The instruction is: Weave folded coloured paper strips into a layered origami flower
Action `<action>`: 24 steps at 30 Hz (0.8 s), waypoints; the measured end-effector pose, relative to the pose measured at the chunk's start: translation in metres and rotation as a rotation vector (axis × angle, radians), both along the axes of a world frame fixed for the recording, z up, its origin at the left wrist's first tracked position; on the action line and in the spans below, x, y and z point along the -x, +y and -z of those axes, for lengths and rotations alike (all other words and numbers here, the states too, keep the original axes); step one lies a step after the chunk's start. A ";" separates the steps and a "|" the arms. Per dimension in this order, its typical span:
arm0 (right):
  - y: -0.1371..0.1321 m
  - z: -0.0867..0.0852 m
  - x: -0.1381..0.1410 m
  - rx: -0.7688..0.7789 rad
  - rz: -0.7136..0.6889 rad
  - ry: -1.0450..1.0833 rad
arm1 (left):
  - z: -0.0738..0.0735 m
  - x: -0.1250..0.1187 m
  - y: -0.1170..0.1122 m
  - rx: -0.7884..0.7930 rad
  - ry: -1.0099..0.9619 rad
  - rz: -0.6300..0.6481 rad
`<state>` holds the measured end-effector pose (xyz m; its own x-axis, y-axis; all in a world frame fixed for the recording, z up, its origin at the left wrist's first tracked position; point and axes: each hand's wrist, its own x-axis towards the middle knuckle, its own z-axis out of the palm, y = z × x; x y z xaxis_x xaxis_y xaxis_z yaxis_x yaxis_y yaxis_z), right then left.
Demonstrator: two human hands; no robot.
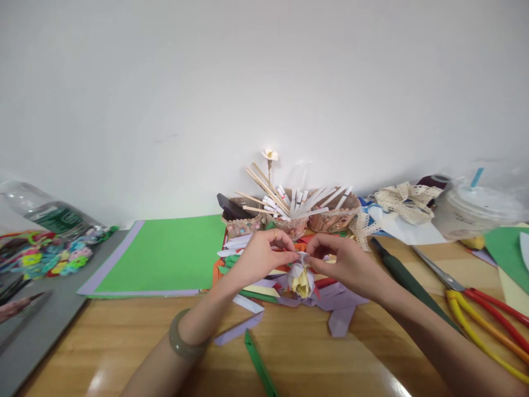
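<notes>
Looks to be at a delicate shaping step, with left hand (pixel 264 258) and right hand (pixel 346 261) each in a pinched grip on top of a purple-and-yellow paper piece (pixel 301 282), probably calling next for light, even pressure; held over paper strips (pixel 342 320), long axis near upright, yellow end downward.

Bare tabletop (pixel 124 331) open at lower left; more at lower centre between the forearms (pixel 157 364), green strip (pixel 259 363) lying in it. Left hand (pixel 268 255) and right hand (pixel 345 259) close that gap's top, over paper scraps (pixel 342 317). Behind: baskets (pixel 243 226) bristling with sticks (pixel 268 192), then wall (pixel 264 71). Scissors (pixel 457 284) hinder lower right; cup (pixel 475 212) stands at the right edge, mid-height.
</notes>
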<state>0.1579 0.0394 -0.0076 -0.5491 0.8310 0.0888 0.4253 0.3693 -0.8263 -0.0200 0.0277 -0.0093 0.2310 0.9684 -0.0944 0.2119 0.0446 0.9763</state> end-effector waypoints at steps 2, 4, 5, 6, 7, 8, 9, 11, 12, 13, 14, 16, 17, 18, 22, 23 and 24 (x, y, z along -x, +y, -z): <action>0.000 -0.001 0.001 -0.065 0.020 -0.017 | 0.001 0.000 0.001 -0.043 0.009 0.003; 0.000 -0.002 0.002 -0.092 0.030 -0.025 | 0.002 0.000 0.001 -0.073 0.012 0.009; 0.000 -0.003 0.002 -0.088 0.029 -0.028 | 0.002 0.000 0.001 -0.073 0.011 0.014; 0.000 -0.003 0.002 -0.083 0.024 -0.032 | 0.003 0.000 0.001 -0.068 0.011 0.018; -0.001 -0.002 0.002 -0.077 0.017 -0.035 | 0.003 0.000 0.001 -0.060 0.013 0.024; -0.001 -0.002 0.001 -0.070 0.011 -0.037 | 0.003 -0.001 0.001 -0.053 0.013 0.029; -0.001 -0.002 0.001 -0.066 0.004 -0.037 | 0.003 -0.001 0.000 -0.048 0.009 0.034; -0.001 -0.001 0.000 -0.059 -0.007 -0.033 | 0.003 0.000 0.000 -0.029 -0.009 0.053; -0.001 -0.001 -0.001 -0.055 -0.010 -0.031 | 0.004 0.000 0.000 -0.010 -0.022 0.067; -0.001 -0.001 -0.001 -0.050 -0.011 -0.030 | 0.004 0.001 0.001 0.013 -0.034 0.085; -0.001 0.000 0.000 -0.046 -0.008 -0.028 | 0.005 0.001 0.001 0.032 -0.041 0.101; -0.001 -0.001 0.000 -0.038 0.002 -0.023 | 0.006 0.002 0.002 0.056 -0.051 0.114; -0.001 -0.001 0.001 -0.035 0.005 -0.020 | 0.007 0.002 0.003 0.061 -0.054 0.108; -0.001 -0.001 0.001 -0.032 0.005 -0.016 | 0.008 0.002 0.004 0.063 -0.057 0.096; 0.001 0.000 -0.001 0.041 -0.033 0.034 | 0.008 0.002 0.005 0.053 -0.053 0.043; 0.001 0.000 -0.002 0.061 -0.037 0.045 | 0.008 0.002 0.005 0.047 -0.047 0.033; 0.001 0.000 -0.002 0.074 -0.034 0.050 | 0.009 0.002 0.005 0.041 -0.041 0.021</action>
<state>0.1599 0.0407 -0.0078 -0.5735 0.8173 0.0559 0.3714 0.3202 -0.8715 -0.0216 0.0327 -0.0180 0.2562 0.9586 -0.1242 0.1732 0.0809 0.9816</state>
